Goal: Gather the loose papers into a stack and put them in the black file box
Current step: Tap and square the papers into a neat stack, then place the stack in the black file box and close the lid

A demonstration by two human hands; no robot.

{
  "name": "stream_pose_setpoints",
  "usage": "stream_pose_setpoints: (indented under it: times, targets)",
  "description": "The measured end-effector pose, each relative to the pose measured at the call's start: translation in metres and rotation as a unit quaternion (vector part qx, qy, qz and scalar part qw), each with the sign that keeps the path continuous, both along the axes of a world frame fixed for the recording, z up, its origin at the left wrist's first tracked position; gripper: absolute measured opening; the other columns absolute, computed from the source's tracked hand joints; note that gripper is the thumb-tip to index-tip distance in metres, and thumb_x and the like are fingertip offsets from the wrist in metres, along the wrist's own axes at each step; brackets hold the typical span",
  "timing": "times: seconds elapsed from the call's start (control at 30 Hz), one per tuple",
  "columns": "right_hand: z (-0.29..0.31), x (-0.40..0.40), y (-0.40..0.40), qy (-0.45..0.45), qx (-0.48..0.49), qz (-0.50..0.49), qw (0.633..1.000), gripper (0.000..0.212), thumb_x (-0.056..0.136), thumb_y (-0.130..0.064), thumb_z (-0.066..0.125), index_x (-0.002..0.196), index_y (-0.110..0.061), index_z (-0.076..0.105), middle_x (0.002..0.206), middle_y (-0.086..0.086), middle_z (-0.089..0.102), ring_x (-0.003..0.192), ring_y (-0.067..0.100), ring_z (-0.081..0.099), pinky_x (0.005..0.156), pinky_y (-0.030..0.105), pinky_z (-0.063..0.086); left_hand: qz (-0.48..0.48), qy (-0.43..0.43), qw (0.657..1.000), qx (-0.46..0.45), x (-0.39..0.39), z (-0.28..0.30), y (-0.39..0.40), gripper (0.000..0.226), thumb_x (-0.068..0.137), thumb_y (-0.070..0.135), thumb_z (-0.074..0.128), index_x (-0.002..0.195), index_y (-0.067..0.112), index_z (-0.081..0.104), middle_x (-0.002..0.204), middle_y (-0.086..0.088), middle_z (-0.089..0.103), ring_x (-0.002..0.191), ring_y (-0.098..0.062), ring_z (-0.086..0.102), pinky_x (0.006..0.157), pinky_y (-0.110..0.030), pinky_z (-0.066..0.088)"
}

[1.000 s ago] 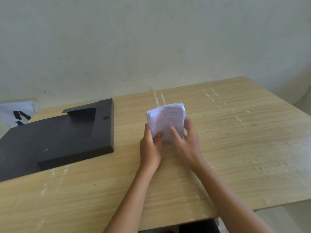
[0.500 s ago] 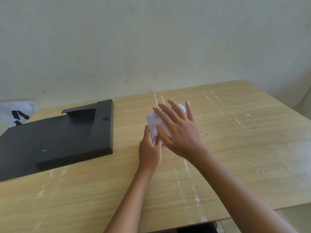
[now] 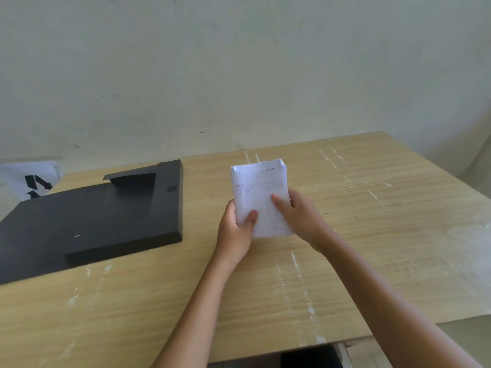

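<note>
Gathering step complete — paper stack (image 3: 261, 197) held above table (image 3: 372, 235), left hand (image 3: 235, 229) and right hand (image 3: 300, 216) pinching its edges. Next — carry left to black file box (image 3: 90, 219), insert squarely.

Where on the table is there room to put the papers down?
Bare wood lies right of the right hand, out to the table edge, and in front of the black file box. The left is crowded: the box fills it.

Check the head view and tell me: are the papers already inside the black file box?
No: both hands hold the paper stack above the wooden table, right of the black file box.
</note>
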State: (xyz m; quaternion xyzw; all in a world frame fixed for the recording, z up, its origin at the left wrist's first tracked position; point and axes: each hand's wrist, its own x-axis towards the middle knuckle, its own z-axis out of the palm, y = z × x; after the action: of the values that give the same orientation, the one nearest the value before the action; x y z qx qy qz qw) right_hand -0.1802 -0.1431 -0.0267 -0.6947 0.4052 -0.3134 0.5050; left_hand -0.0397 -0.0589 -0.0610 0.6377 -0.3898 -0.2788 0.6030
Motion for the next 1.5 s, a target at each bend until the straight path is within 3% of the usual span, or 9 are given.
stream_pose_setpoints:
  times: [0.17, 0.27, 0.33, 0.5, 0.6, 0.77, 0.9, 1.27, 1.5]
  targets:
    - [-0.002, 0.007, 0.009, -0.037, 0.055, -0.021, 0.998, 0.019, 0.101, -0.029, 0.06, 0.118, -0.02, 0.057, 0.106, 0.006, 0.074, 0.09, 0.021, 0.074, 0.056, 0.024, 0.055, -0.014, -0.036, 0.997, 0.071, 0.011, 0.012, 0.011, 0.023, 0.108, 0.034, 0.051, 0.127, 0.022, 0.054, 0.119, 0.002, 0.07, 0.105, -0.012, 0.068, 0.085, -0.032, 0.056]
    - [0.0, 0.026, 0.017, -0.046, 0.05, -0.015, 0.998, 0.019, 0.101, -0.029, 0.061, 0.115, -0.019, 0.055, 0.102, 0.011, 0.075, 0.089, 0.025, 0.075, 0.055, 0.026, 0.055, 0.032, -0.043, 0.994, 0.096, 0.021, 0.023, 0.02, 0.027, 0.109, 0.034, 0.042, 0.132, 0.022, 0.05, 0.114, 0.003, 0.067, 0.097, -0.016, 0.068, 0.066, -0.029, 0.056]
    - [0.003, 0.045, 0.024, -0.052, 0.041, -0.001, 0.998, 0.019, 0.101, -0.03, 0.06, 0.115, -0.018, 0.054, 0.101, 0.012, 0.075, 0.088, 0.024, 0.075, 0.052, 0.024, 0.054, 0.077, -0.048, 0.993, 0.081, 0.033, 0.032, 0.03, 0.023, 0.108, 0.029, 0.044, 0.128, 0.022, 0.051, 0.11, 0.002, 0.066, 0.09, -0.015, 0.068, 0.05, -0.021, 0.054]
    - [0.015, 0.109, 0.045, -0.063, 0.017, 0.039, 0.997, 0.028, 0.101, -0.038, 0.058, 0.12, -0.019, 0.06, 0.098, 0.004, 0.075, 0.08, 0.014, 0.071, 0.047, 0.017, 0.049, 0.141, -0.029, 0.989, 0.034, 0.089, 0.059, 0.069, 0.017, 0.104, 0.019, 0.052, 0.119, 0.024, 0.059, 0.111, -0.004, 0.071, 0.088, -0.019, 0.07, 0.048, -0.025, 0.056]
    - [0.015, 0.151, 0.058, -0.048, -0.027, 0.068, 0.996, 0.033, 0.102, -0.041, 0.053, 0.123, -0.017, 0.064, 0.101, -0.003, 0.075, 0.088, 0.013, 0.071, 0.073, 0.03, 0.062, 0.19, -0.062, 0.979, 0.034, 0.138, 0.071, 0.095, 0.016, 0.106, 0.019, 0.052, 0.119, 0.025, 0.058, 0.112, -0.004, 0.07, 0.088, -0.017, 0.069, 0.051, -0.026, 0.06]
    - [-0.012, 0.187, 0.069, 0.06, -0.202, 0.147, 0.967, 0.041, 0.102, -0.043, 0.051, 0.138, -0.025, 0.058, 0.141, -0.008, 0.058, 0.131, 0.009, 0.05, 0.112, 0.031, 0.04, 0.284, -0.129, 0.945, 0.098, 0.228, 0.077, 0.117, 0.029, 0.107, 0.019, 0.048, 0.132, 0.011, 0.059, 0.12, -0.007, 0.067, 0.102, -0.026, 0.067, 0.068, -0.04, 0.064]
    - [-0.04, 0.196, 0.074, 0.164, -0.313, 0.204, 0.913, 0.05, 0.103, -0.046, 0.046, 0.148, -0.026, 0.048, 0.158, -0.008, 0.041, 0.15, 0.008, 0.026, 0.117, 0.023, 0.02, 0.31, -0.191, 0.913, 0.186, 0.278, 0.07, 0.107, 0.034, 0.107, 0.02, 0.047, 0.135, 0.006, 0.059, 0.129, -0.012, 0.068, 0.112, -0.033, 0.066, 0.093, -0.051, 0.058]
    - [-0.053, 0.2, 0.073, 0.133, -0.344, 0.187, 0.911, 0.046, 0.103, -0.038, 0.048, 0.144, -0.019, 0.055, 0.154, -0.009, 0.046, 0.151, 0.005, 0.026, 0.12, 0.022, 0.023, 0.231, -0.214, 0.887, 0.337, 0.302, 0.021, 0.046, 0.04, 0.107, 0.022, 0.053, 0.142, 0.005, 0.043, 0.128, -0.015, 0.063, 0.1, -0.028, 0.065, 0.073, -0.036, 0.051]
    - [-0.053, 0.201, 0.073, 0.127, -0.348, 0.188, 0.909, 0.049, 0.102, -0.042, 0.044, 0.143, -0.018, 0.056, 0.153, -0.008, 0.047, 0.151, 0.005, 0.027, 0.12, 0.021, 0.023, 0.168, -0.205, 0.879, 0.397, 0.285, 0.016, 0.013, 0.05, 0.108, 0.028, 0.05, 0.145, -0.001, 0.033, 0.129, -0.019, 0.063, 0.115, -0.035, 0.065, 0.073, -0.037, 0.045]
